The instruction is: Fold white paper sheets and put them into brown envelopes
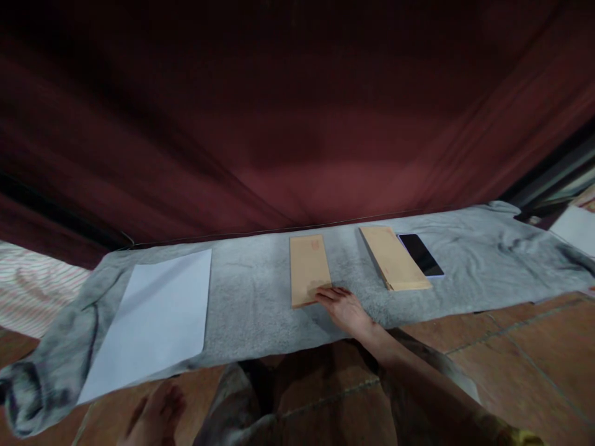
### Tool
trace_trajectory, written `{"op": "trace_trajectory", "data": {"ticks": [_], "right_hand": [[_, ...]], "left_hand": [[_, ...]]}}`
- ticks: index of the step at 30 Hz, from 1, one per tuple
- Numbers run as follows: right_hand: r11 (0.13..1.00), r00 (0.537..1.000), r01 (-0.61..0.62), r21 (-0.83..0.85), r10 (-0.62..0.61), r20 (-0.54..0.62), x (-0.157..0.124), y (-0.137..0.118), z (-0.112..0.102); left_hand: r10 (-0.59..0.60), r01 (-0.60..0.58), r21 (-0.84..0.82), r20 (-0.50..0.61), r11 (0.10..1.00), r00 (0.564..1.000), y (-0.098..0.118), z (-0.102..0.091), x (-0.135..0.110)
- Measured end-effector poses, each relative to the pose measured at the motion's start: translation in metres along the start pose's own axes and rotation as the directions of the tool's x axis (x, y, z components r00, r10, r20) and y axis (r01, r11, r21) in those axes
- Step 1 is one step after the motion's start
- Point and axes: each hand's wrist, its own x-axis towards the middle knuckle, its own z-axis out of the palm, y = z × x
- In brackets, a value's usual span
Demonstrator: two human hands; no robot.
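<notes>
My right hand is at the near right corner of a brown paper envelope, its fingers together over the edge; the thumb is hidden. The envelope lies lengthwise on a grey cloth, with small reddish print near its far end. Its near edge looks thick, as of several layers. To the right lies a second pile of brown envelopes, slightly askew. My left hand is low at the bottom left, off the cloth's near edge and blurred, so its fingers are hard to make out.
White paper lies on the left part of the grey cloth. A dark-screened phone rests beside the right envelopes. Dark red fabric rises behind. Brown floor tiles show in front, and striped fabric at far left.
</notes>
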Motion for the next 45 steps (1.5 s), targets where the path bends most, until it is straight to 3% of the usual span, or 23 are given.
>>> {"op": "trace_trajectory", "data": {"ticks": [2, 3, 4, 6, 8, 10, 11, 13, 17, 19, 28, 35, 45], "right_hand": [[1.0, 1.0, -0.005, 0.004, 0.005, 0.009, 0.0, 0.0, -0.001], [1.0, 1.0, -0.007, 0.005, 0.007, 0.016, 0.0, 0.001, -0.002], [1.0, 1.0, -0.008, 0.006, 0.008, 0.022, 0.0, 0.001, -0.002], [1.0, 1.0, -0.013, 0.01, 0.013, 0.023, 0.0, 0.001, -0.003], [0.999, 0.999, -0.032, 0.021, 0.032, 0.012, 0.0, 0.002, -0.004], [0.998, 0.998, -0.055, 0.039, 0.055, 0.0, 0.0, 0.003, -0.004], [0.997, 0.998, -0.066, 0.046, 0.067, -0.005, 0.0, 0.004, -0.003], [0.995, 0.997, -0.078, 0.057, 0.078, -0.015, 0.0, 0.005, -0.002], [0.997, 0.998, -0.062, 0.038, 0.063, -0.021, -0.004, 0.007, -0.001], [0.997, 0.997, -0.064, 0.039, 0.065, -0.028, -0.007, 0.008, -0.002], [0.993, 0.99, -0.061, 0.099, 0.073, -0.121, -0.015, 0.008, 0.001], [0.996, 0.993, -0.016, 0.086, 0.026, -0.115, -0.017, 0.013, 0.0], [0.974, 0.997, -0.021, 0.227, 0.037, -0.063, -0.015, 0.023, -0.004]], "left_hand": [[0.052, -0.055, 0.041, 0.055, 0.998, 0.997, 0.005, 0.023, -0.017], [0.112, -0.141, 0.125, 0.218, 0.982, 0.969, 0.01, 0.041, -0.025], [0.175, -0.253, 0.158, 0.39, 0.955, 0.904, 0.015, 0.062, -0.033], [0.332, -0.513, 0.124, 0.629, 0.85, 0.703, 0.022, 0.111, -0.047], [0.442, -0.708, 0.064, 0.741, 0.704, 0.506, 0.02, 0.156, -0.056], [0.493, -0.82, 0.018, 0.792, 0.571, 0.361, 0.012, 0.188, -0.058], [0.498, -0.857, 0.019, 0.807, 0.514, 0.317, 0.007, 0.198, -0.055], [0.505, -0.909, 0.06, 0.815, 0.412, 0.283, -0.003, 0.205, -0.047], [0.473, -0.957, 0.048, 0.861, 0.287, 0.185, -0.008, 0.199, -0.028], [0.459, -0.96, 0.036, 0.873, 0.276, 0.165, -0.005, 0.196, -0.024], [0.502, -0.957, 0.038, 0.845, 0.289, 0.185, -0.006, 0.196, -0.028], [0.483, -0.984, 0.093, 0.861, 0.152, 0.156, -0.008, 0.193, -0.04], [0.509, -0.961, 0.157, 0.823, 0.226, 0.254, -0.014, 0.193, -0.048]]}}
